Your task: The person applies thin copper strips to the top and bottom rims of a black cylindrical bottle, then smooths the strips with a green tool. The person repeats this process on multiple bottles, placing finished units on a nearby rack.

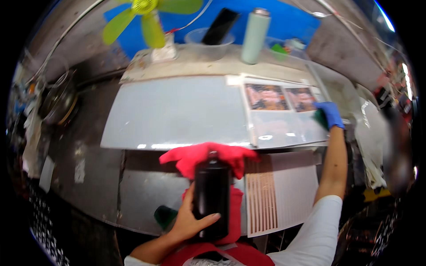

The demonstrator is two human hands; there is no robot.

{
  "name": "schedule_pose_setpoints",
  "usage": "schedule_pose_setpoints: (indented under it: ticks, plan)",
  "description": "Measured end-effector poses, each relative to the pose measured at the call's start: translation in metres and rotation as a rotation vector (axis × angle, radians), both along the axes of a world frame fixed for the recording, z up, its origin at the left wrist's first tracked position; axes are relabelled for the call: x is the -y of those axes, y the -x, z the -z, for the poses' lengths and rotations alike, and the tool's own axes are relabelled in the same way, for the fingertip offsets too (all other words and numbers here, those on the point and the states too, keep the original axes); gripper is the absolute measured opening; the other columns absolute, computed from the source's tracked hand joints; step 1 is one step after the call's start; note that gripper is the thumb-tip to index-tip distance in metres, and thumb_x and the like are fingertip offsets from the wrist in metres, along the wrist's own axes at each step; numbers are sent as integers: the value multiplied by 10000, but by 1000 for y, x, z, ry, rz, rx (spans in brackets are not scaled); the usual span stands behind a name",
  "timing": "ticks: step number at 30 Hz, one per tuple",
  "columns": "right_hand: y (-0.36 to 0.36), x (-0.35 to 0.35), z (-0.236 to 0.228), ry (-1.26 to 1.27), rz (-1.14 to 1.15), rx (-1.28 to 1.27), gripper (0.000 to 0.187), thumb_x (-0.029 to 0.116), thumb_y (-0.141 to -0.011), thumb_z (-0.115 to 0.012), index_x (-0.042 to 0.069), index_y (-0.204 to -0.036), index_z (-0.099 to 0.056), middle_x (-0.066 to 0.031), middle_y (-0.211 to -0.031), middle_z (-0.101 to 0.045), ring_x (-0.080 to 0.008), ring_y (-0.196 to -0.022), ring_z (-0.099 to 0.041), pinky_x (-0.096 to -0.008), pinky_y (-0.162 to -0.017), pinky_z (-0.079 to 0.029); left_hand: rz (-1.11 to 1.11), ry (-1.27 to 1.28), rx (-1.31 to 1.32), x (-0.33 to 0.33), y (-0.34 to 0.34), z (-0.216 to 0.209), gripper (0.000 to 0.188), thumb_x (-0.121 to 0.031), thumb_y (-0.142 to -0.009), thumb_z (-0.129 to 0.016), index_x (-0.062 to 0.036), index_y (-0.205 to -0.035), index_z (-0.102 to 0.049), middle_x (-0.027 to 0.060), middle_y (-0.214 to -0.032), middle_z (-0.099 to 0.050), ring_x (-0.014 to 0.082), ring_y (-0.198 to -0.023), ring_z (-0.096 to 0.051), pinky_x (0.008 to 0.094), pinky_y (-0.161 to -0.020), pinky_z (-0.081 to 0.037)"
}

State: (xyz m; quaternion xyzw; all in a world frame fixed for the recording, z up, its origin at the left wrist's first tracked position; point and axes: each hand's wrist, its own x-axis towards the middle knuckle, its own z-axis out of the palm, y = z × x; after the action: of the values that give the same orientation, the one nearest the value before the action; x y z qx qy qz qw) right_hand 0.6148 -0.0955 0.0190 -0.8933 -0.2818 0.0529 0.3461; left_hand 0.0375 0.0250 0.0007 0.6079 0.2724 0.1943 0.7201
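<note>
The left hand [188, 224] is gripping a black bottle [212, 195] over a red cloth [188, 155], some fingers hiding behind it. The bottle's long axis is running near to far, neck pointing away from the person. Any lettering on 2 printed pictures [266, 97] is blurring beyond reading. A green pad [320, 119], partly hidden, is sitting in the blue-gloved right hand's [331, 115] grasp.
</note>
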Motion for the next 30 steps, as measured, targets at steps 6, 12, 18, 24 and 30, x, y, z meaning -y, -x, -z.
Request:
schedule_pose_setpoints:
  ticks: [6, 12, 18, 24, 30]
  plan:
    - [-12, 1, 15, -49, 311, 320, 313, 300, -718, -695, 4, -818, -690, -135, -709, -661, -206, -667, -619, -332, -646, -472, 3, 44, -1, 2, -2, -10, 973, -153, -710, -767, 2, -1425, -126, 173, -1338, -371, 249, -1233, -403, 350, -1020, -325]
    - [92, -37, -39, -195, 119, 575, 203, 204, -787, -666, 53, -922, -658, -99, -792, -668, -172, -667, -611, -289, -653, -471, 18, 9, -2, 3, -4, -8, 966, -168, -721, -755, 3, -1427, -119, 178, -1349, -355, 252, -1250, -382, 357, -1032, -308]
    - [219, -49, -93, -306, -176, 474, 130, 96, -796, -650, 18, -899, -643, -48, -744, -630, -111, -595, -523, -247, -597, -447, 168, 213, 82, -15, 1, 6, 948, -284, -733, -713, -28, -1439, -133, 138, -1393, -321, 236, -1284, -341, 358, -1054, -269]
    - [331, -24, -145, -191, -294, 186, 106, 55, -769, -673, 16, -866, -653, -13, -716, -624, -54, -590, -496, -217, -563, -423, 83, -64, 133, -3, -1, 1, 874, -215, -829, -634, -3, -1442, -49, 181, -1414, -277, 251, -1322, -273, 339, -1077, -212]
    - [406, 16, -175, -243, -521, 41, 135, 20, -704, -736, 0, -820, -669, -19, -705, -641, -1, -570, -510, -179, -492, -384, -47, -233, 192, -9, 13, 20, 706, -269, -867, -582, 12, -1399, -213, 171, -1358, -348, 254, -1239, -371, 342, -1051, -256]
